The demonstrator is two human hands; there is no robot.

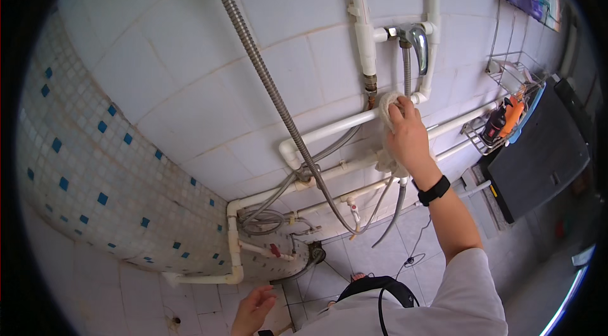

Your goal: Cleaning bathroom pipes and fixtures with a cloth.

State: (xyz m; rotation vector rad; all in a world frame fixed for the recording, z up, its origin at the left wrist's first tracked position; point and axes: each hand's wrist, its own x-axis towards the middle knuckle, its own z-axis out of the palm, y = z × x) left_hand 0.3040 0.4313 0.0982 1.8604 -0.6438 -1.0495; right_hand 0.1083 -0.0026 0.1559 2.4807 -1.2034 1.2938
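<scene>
My right hand point(409, 134) grips a pale, crumpled cloth point(390, 160) against the white plastic water pipe point(339, 126) on the tiled wall. Part of the cloth loops over the pipe and the rest hangs below my fingers. Just above it is a chrome mixer tap point(418, 46), with a braided metal hose point(406, 72) running down from it behind the cloth. My left hand point(255, 310) hangs low at the bottom of the view, holding nothing, its fingers loosely apart.
A flexible metal shower hose point(259, 63) hangs across the wall. Lower pipes and coiled hoses point(263, 222) lie beneath. To the right are a wire rack point(479, 139) with a dark pump bottle point(496, 122) and a dark lidded appliance point(541, 150). A thin cable point(418, 241) crosses the floor.
</scene>
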